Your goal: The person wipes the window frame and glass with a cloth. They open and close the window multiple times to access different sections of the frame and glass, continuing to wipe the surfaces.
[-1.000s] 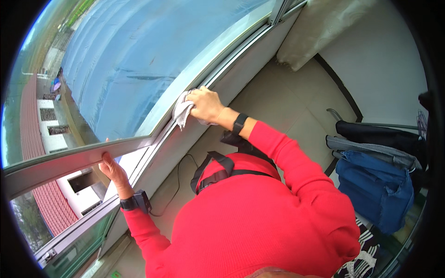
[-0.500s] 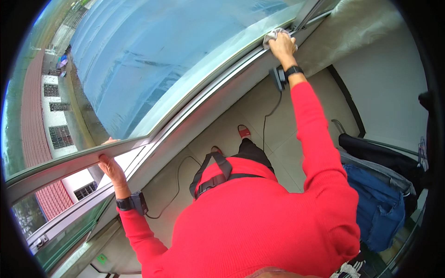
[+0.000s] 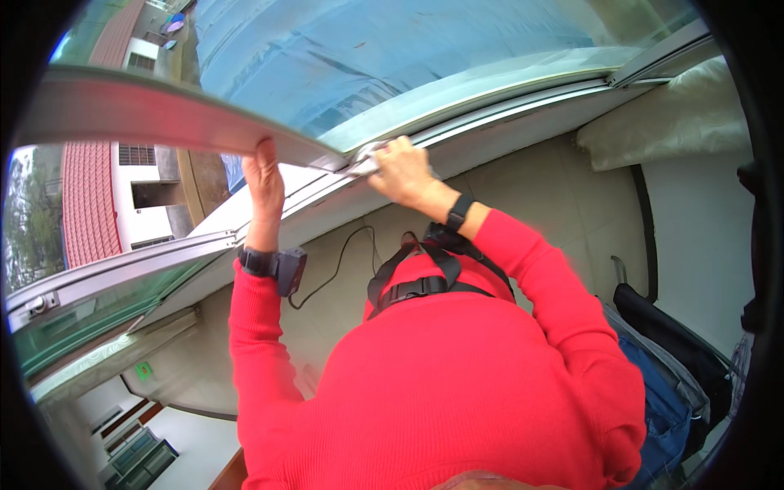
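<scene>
The right hand [image 3: 402, 169] closes over a pale cloth [image 3: 365, 161], pressing it onto the window track [image 3: 523, 110] where frame and sill meet. Beside it, the left hand [image 3: 263, 173] wraps the open sash's edge [image 3: 163, 114], likely bracing it steady for wiping.

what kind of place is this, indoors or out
Probably indoors, an upper-floor room at a sliding window. The grey metal window frame and its sill track run past both hands, a red-roofed building lies below outside, and beige floor tiles are underfoot.
</scene>
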